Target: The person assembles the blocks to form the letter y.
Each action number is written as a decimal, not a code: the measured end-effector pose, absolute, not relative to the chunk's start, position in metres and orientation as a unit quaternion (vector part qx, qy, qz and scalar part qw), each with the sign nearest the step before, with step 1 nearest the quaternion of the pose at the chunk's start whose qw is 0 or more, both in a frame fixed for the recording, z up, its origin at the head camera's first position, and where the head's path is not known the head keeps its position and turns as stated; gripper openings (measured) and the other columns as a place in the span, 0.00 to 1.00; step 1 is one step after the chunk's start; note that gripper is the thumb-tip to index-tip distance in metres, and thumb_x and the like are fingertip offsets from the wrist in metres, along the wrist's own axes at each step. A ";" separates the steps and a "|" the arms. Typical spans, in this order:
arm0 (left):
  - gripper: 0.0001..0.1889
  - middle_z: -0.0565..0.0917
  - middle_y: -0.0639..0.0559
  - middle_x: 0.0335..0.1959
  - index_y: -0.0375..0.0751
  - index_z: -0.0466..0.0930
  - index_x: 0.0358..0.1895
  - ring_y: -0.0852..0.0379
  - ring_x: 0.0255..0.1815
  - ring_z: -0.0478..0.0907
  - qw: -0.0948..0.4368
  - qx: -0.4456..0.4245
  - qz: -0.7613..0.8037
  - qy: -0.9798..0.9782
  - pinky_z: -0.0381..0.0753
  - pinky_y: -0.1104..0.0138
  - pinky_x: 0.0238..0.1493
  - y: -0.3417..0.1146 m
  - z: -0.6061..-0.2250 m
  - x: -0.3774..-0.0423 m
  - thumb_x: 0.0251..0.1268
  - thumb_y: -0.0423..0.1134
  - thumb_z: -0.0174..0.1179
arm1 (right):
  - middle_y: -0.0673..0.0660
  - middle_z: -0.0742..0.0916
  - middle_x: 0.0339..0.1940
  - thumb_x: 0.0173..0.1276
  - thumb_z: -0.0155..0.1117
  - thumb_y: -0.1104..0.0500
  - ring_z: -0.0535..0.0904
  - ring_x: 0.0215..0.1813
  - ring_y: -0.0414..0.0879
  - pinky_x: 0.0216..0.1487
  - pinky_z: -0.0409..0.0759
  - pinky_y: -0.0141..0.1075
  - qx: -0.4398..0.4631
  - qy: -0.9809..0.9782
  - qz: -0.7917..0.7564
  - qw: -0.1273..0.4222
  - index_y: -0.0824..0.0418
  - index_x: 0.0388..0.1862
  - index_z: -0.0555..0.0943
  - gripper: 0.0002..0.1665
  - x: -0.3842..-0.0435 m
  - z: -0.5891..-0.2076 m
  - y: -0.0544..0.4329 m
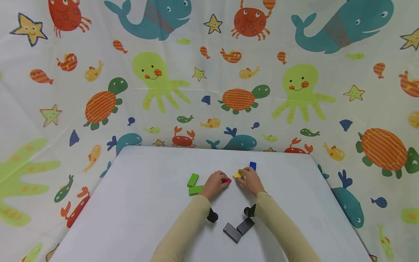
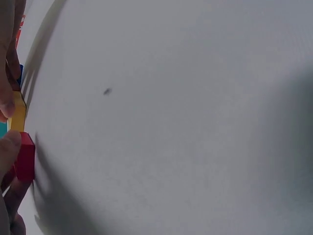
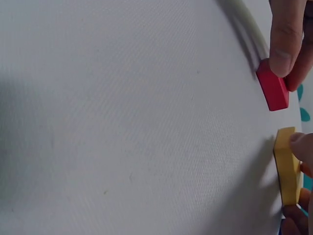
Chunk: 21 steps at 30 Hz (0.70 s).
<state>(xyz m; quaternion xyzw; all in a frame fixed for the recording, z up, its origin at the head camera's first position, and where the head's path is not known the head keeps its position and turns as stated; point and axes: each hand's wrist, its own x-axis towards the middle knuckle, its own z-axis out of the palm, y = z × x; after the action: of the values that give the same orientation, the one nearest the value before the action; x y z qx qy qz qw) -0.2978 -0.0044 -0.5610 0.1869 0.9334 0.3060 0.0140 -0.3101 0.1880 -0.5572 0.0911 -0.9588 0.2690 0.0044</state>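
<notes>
My left hand pinches a red block between thumb and fingers, over the middle of the white table. Just right of it, my right hand grips a yellow block. In the right wrist view a small gap separates the red block from the yellow block, their ends facing each other. A blue block lies right behind the right hand, its near part hidden by the fingers.
Two green blocks lie at an angle to each other beside the left hand. Nearer the front, two dark grey blocks meet at their ends below the forearms. A cloth printed with sea animals hangs behind the table.
</notes>
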 end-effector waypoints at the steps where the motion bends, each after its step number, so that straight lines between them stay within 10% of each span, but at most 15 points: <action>1: 0.11 0.81 0.50 0.45 0.40 0.87 0.45 0.55 0.47 0.77 0.017 0.188 0.306 0.933 0.78 0.63 0.54 -0.005 -0.561 -0.298 0.61 0.39 0.68 | 0.66 0.77 0.57 0.64 0.70 0.53 0.74 0.58 0.60 0.63 0.72 0.54 0.092 -0.958 0.271 0.002 0.65 0.58 0.81 0.26 -0.310 -0.557 0.188; 21: 0.11 0.82 0.50 0.41 0.40 0.86 0.45 0.56 0.42 0.77 0.025 0.181 0.308 0.934 0.79 0.65 0.52 -0.003 -0.554 -0.297 0.60 0.37 0.69 | 0.66 0.78 0.58 0.64 0.70 0.54 0.73 0.60 0.60 0.63 0.72 0.52 0.114 -0.953 0.281 -0.014 0.63 0.59 0.81 0.26 -0.313 -0.558 0.179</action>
<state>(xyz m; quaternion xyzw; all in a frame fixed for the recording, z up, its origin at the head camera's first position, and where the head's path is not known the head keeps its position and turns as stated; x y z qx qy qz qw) -0.2973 -0.0033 -0.5539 0.1807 0.9337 0.3082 0.0248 -0.3134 0.1790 -0.5583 0.1138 -0.9528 0.2810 -0.0141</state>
